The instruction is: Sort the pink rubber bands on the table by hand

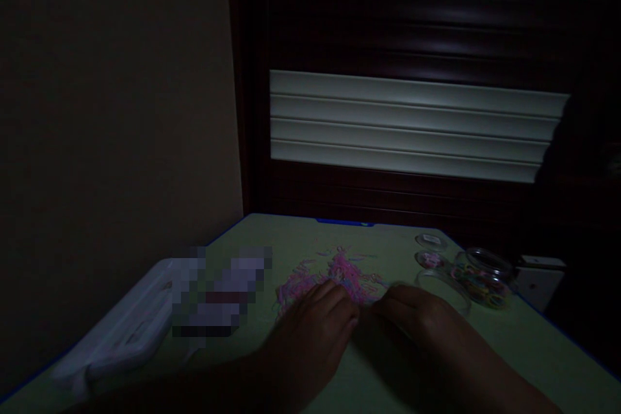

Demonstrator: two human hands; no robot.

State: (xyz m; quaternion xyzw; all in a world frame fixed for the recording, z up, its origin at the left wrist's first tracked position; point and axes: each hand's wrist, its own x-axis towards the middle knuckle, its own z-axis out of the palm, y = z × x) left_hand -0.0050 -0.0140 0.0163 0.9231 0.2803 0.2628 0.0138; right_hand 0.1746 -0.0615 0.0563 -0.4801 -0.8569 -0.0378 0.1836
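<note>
A loose pile of small pink and pale purple elastic bands (345,272) lies on the green tabletop (272,239). At the pile's near edge is my left hand (323,320), its fingers curled and closed. Just right of the pile my right hand (412,310) has its fingers bent together in a pinch, close to the left fingertips. Dim light and the fingers themselves hide whatever is between them. A clear jar (482,278) with multicoloured bands stands beyond the right hand.
Near the jar lie a clear ring-shaped lid (453,291) and two small round containers, a far one (431,242) and a nearer one (431,260). At left sit a white tray (121,323) and a blurred-out package (228,291). A pale boxy object (539,281) stands past the right edge.
</note>
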